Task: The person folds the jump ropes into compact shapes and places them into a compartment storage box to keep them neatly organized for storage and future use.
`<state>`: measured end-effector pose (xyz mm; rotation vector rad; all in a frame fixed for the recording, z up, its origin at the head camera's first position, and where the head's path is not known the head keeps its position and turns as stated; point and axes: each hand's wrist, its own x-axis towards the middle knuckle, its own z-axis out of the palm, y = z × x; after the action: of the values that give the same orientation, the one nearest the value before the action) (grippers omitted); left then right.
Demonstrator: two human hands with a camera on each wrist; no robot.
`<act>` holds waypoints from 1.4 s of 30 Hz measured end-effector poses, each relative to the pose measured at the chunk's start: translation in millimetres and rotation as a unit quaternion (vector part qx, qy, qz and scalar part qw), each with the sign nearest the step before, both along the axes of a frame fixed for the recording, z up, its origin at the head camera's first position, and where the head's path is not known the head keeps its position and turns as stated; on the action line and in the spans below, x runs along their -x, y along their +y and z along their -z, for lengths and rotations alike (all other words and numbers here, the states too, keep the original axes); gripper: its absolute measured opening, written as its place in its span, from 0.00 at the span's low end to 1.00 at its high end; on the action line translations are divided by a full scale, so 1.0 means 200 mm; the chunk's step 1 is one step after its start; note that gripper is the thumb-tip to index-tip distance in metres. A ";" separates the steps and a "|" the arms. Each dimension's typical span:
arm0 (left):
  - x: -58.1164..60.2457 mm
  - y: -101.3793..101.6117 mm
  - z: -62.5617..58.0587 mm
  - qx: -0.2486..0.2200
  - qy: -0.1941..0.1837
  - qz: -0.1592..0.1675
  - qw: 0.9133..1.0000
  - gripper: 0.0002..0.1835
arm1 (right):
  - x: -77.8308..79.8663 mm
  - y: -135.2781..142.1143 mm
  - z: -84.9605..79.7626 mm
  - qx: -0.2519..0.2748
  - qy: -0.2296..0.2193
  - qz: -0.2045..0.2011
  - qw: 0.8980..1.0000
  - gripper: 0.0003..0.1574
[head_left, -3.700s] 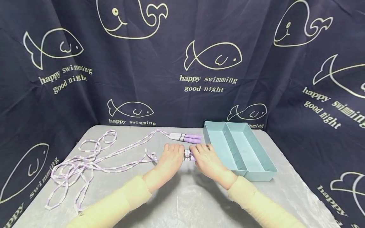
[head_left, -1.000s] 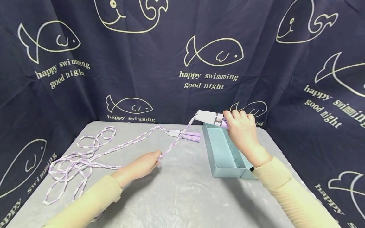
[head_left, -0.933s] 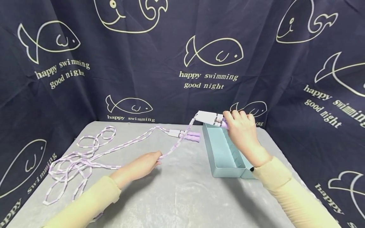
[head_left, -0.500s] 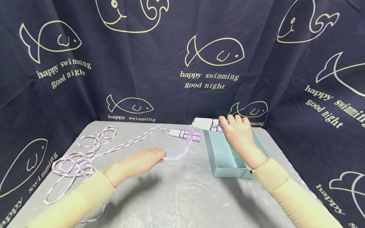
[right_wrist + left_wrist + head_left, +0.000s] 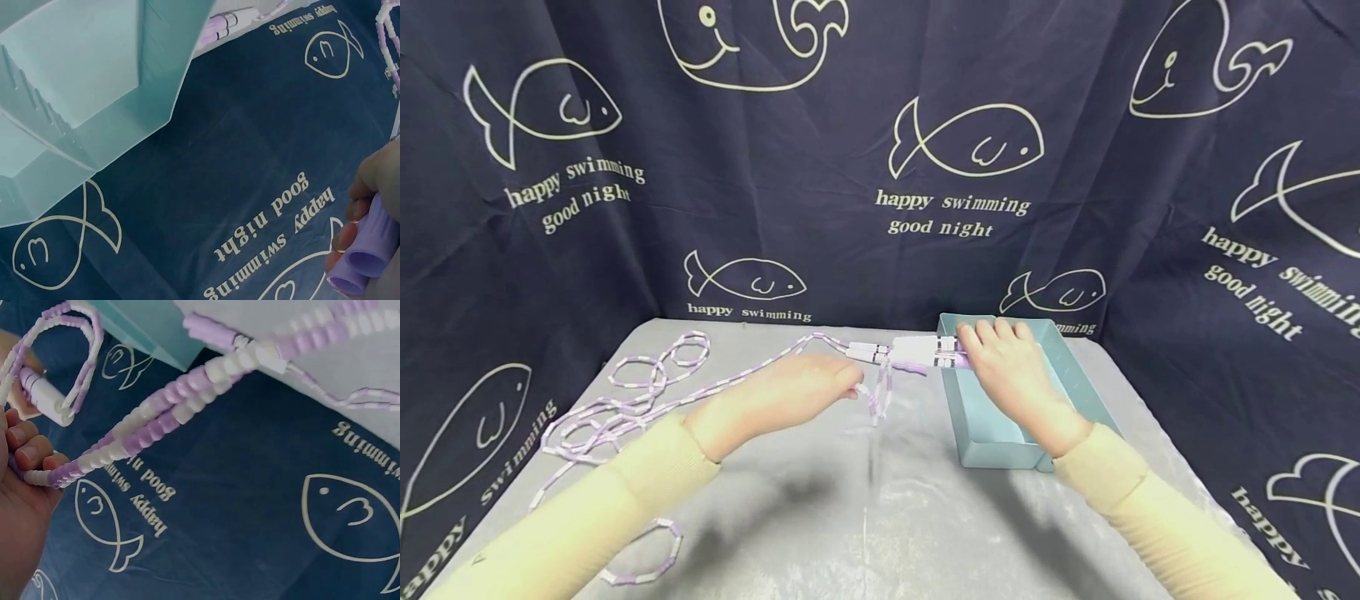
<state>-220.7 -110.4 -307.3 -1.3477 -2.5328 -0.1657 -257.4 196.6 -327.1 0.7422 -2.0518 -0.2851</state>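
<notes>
My right hand (image 5: 1011,362) grips both handles (image 5: 917,350) of a purple-and-white beaded jump rope, raised in front of the teal box. Their purple ends (image 5: 365,253) stick out of that fist in the right wrist view. My left hand (image 5: 782,392) holds the same rope's doubled beaded cord (image 5: 144,428), its fingers curled round the strands in the left wrist view. A short bend of cord hangs between the two hands. Behind them a second jump rope's handles (image 5: 865,353) lie on the table, partly hidden by the raised handles.
The teal two-compartment box (image 5: 1000,456) stands at the right of the grey table (image 5: 895,525), partly behind my right arm. Tangled beaded cord (image 5: 587,429) covers the left side, and a loop (image 5: 658,575) lies near the front. Dark fish-printed cloth (image 5: 850,167) hangs behind.
The handles went from the table up over the box, then came lower and left with my right hand. My left hand left the handles for the cord, and lately rose toward the right hand.
</notes>
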 end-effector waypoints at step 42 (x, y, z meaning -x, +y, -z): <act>0.31 0.27 -0.17 -0.018 0.093 -0.103 0.990 0.13 | -0.03 -0.11 0.03 -0.069 -0.025 -0.124 0.990 0.46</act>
<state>-283.4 -55.4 -274.2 -1.0280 -2.4767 -0.0433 -251.2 175.3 -332.4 1.0894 -1.9756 -0.2685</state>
